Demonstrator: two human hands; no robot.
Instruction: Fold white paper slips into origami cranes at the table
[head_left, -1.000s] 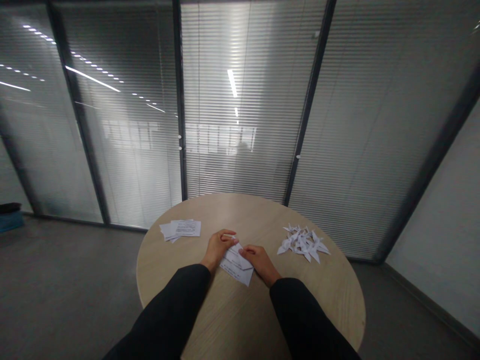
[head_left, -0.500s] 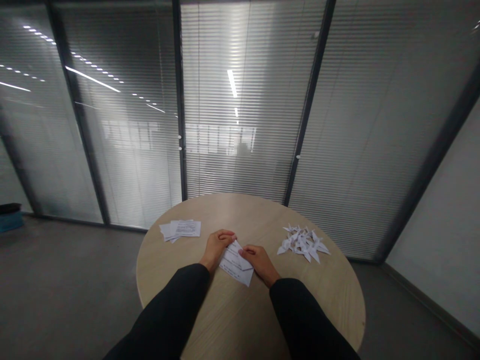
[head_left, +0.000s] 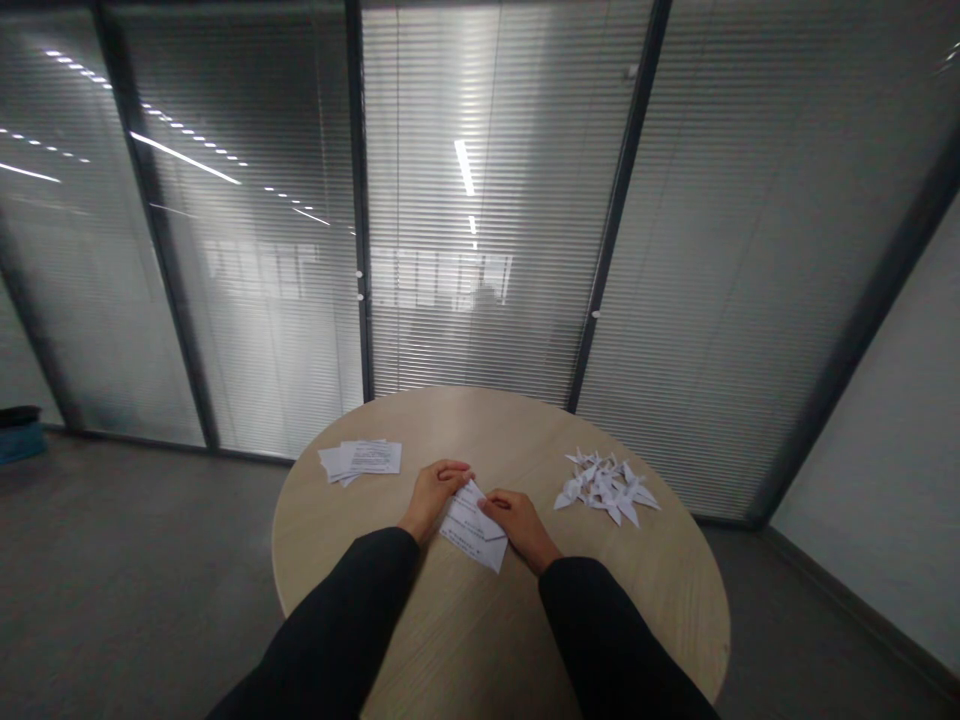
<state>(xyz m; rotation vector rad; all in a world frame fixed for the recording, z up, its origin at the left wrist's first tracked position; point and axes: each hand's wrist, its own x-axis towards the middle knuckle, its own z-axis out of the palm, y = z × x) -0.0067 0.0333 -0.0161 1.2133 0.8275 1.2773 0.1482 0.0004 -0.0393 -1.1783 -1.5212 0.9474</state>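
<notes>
Between my hands, low over the round table, is a sheet of printed paper (head_left: 471, 530) with a flap folded over on its right side. My left hand (head_left: 437, 495) grips its upper left corner, fingers curled together. On the right edge, at the folded flap, my right hand (head_left: 521, 522) pinches the paper between thumb and fingers. Off to the right sits a pile of folded white paper cranes (head_left: 606, 487). A small stack of printed paper sheets (head_left: 367, 458) lies to the left of my left hand.
The round wooden table (head_left: 480, 415) stands close to a glass partition (head_left: 480, 340) with blinds and dark frames. A white wall (head_left: 885, 480) rises at the right. On the floor at the far left is a blue and black object (head_left: 21, 437).
</notes>
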